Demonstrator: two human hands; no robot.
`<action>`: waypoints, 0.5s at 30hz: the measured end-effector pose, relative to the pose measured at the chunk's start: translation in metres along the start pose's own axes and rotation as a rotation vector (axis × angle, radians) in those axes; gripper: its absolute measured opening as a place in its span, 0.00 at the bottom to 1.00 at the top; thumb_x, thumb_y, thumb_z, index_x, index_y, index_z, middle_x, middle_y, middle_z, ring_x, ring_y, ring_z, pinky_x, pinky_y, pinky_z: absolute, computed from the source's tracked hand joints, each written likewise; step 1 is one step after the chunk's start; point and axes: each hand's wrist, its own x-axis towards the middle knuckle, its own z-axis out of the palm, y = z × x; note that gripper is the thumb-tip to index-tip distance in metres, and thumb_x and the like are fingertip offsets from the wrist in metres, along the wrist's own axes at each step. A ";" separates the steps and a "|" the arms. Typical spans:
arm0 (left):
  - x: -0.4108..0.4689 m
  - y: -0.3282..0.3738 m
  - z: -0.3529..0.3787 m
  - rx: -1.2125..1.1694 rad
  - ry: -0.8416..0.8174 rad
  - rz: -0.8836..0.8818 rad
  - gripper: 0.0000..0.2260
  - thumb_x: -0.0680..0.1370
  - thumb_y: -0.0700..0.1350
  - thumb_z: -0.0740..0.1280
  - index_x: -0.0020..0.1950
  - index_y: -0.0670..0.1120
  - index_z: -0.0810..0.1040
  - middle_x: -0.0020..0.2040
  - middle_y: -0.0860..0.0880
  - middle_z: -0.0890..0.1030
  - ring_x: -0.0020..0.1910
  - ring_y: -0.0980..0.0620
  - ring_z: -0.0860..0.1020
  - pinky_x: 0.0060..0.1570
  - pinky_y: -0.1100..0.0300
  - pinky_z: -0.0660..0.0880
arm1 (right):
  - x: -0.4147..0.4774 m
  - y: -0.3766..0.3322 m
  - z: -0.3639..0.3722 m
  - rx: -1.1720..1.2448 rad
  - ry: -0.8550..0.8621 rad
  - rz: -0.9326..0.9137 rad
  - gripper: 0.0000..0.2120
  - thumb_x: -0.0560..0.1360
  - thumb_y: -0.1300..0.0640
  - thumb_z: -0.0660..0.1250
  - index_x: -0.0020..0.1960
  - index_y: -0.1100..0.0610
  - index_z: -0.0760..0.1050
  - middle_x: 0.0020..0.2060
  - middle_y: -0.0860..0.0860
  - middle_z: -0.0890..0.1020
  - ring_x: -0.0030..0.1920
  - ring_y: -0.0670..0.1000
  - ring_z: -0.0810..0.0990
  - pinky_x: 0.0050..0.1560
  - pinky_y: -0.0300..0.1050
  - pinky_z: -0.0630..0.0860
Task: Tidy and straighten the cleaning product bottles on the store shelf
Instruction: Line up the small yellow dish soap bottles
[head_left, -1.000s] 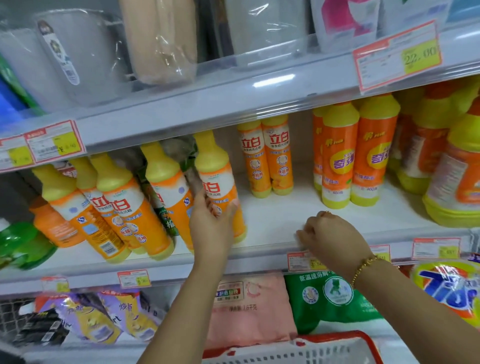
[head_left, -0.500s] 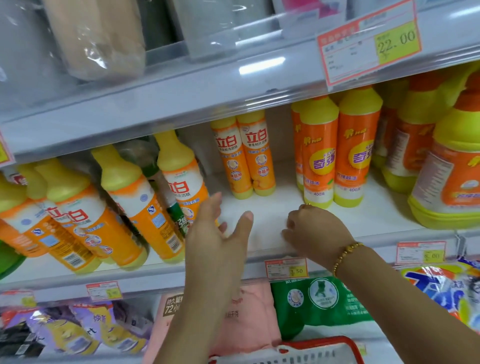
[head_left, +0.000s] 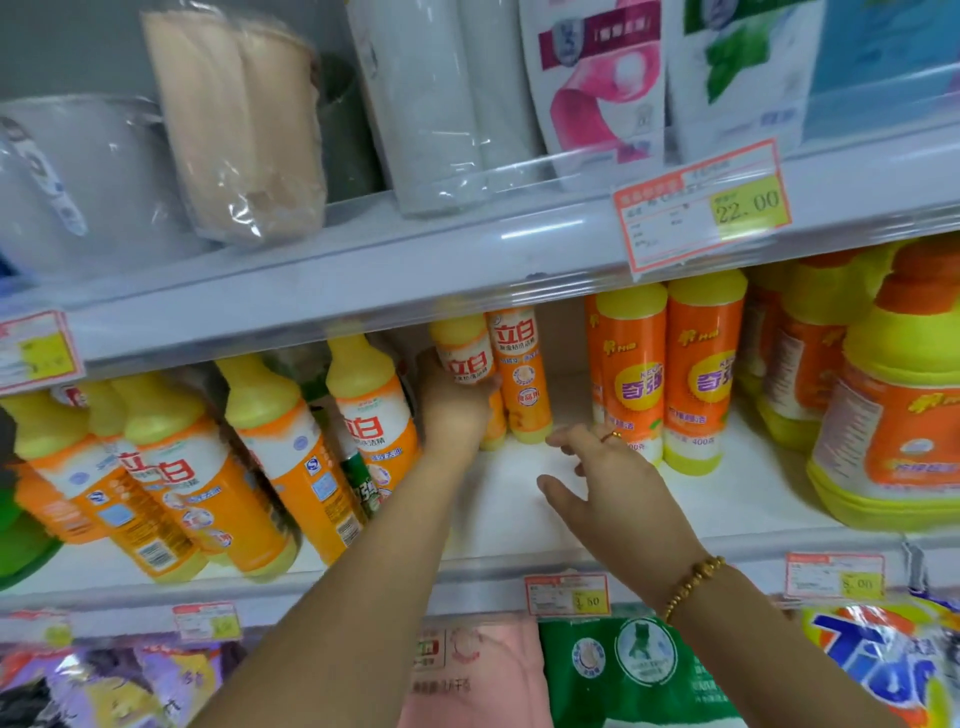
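the right hand (head_left: 613, 493) hovers just past the shelf lip (head_left: 488, 574), fingers loosely spread and holding nothing, over a bare strip of shelf between the leaning bottles (head_left: 270, 467) and the upright orange bottles (head_left: 675, 374). farther in, the left hand (head_left: 454, 415) grips a slim bottle (head_left: 465, 358), slightly tilted, just beside its upright twin (head_left: 522, 374) near the back
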 end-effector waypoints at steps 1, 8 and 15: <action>-0.015 0.000 -0.003 -0.015 0.034 0.027 0.21 0.70 0.43 0.76 0.59 0.41 0.72 0.54 0.44 0.78 0.52 0.47 0.76 0.48 0.63 0.66 | -0.001 -0.002 0.000 0.010 -0.008 0.005 0.20 0.76 0.49 0.64 0.67 0.49 0.67 0.60 0.48 0.74 0.57 0.48 0.75 0.54 0.42 0.72; -0.108 0.001 -0.037 -0.357 -0.004 0.184 0.24 0.69 0.35 0.76 0.54 0.58 0.70 0.52 0.58 0.79 0.52 0.64 0.78 0.50 0.73 0.71 | -0.020 -0.013 -0.006 0.017 -0.015 0.021 0.28 0.76 0.50 0.64 0.72 0.46 0.56 0.62 0.49 0.73 0.58 0.49 0.75 0.53 0.42 0.72; -0.149 0.026 -0.091 -0.497 -0.053 0.168 0.27 0.64 0.40 0.80 0.59 0.49 0.75 0.53 0.52 0.82 0.54 0.55 0.81 0.56 0.62 0.77 | -0.053 -0.026 -0.019 0.097 -0.037 -0.042 0.39 0.71 0.50 0.71 0.73 0.41 0.51 0.69 0.43 0.63 0.63 0.46 0.71 0.53 0.36 0.69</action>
